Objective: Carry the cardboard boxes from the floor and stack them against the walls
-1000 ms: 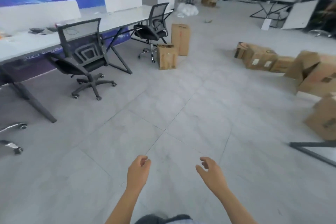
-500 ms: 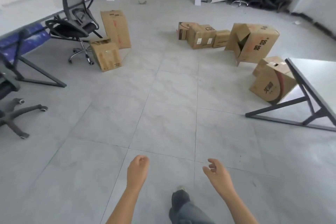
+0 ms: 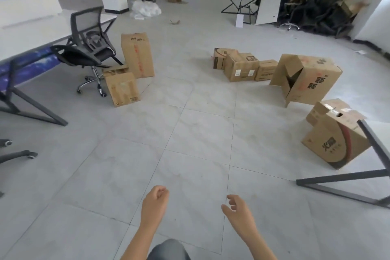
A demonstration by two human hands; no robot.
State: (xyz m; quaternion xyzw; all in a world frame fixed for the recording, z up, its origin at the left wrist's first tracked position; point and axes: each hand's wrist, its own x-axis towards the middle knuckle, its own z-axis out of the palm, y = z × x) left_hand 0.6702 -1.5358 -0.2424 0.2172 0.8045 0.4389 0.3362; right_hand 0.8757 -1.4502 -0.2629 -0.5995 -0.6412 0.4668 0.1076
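The left hand [image 3: 155, 201] is loosely curled and the right hand [image 3: 238, 210] half open; both are empty, held low over bare floor [image 3: 190, 133]. The boxes are all well ahead: a tall box [image 3: 137, 55] and a short box [image 3: 122, 86] beside the chair [image 3: 88, 48] at left, a row of boxes [image 3: 242, 66] mid-floor, a big box [image 3: 306, 78] with its side flaps gaping, and a tilted box [image 3: 335, 135] against the table leg [image 3: 373, 145] at right. Likely troubles: the big box's loose flaps could give way under a grip, and lifting the tilted one risks catching that leg or tripping on the frame.
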